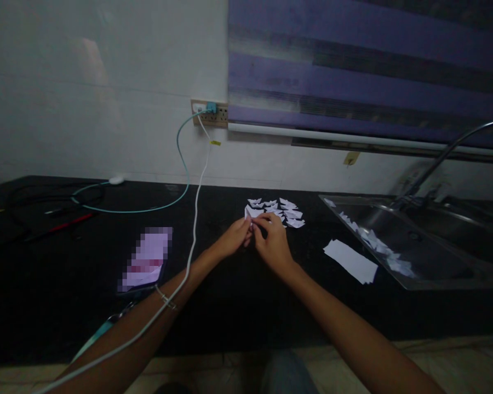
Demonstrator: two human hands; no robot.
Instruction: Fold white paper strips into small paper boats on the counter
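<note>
Paper (252, 212) pinched between closed left fingers (244, 229) and right fingers (267, 219), folded shapes (293, 214) beyond, phone screen (151, 249) pixelated

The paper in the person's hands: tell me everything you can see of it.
The paper is white, thin-looking and folded, with one corner pointing up. Its lower part is largely hidden by the left grip and right grip, which pinch it from either side. It appears in front of the folded pieces on the black counter; whether it touches either is unclear.
</note>
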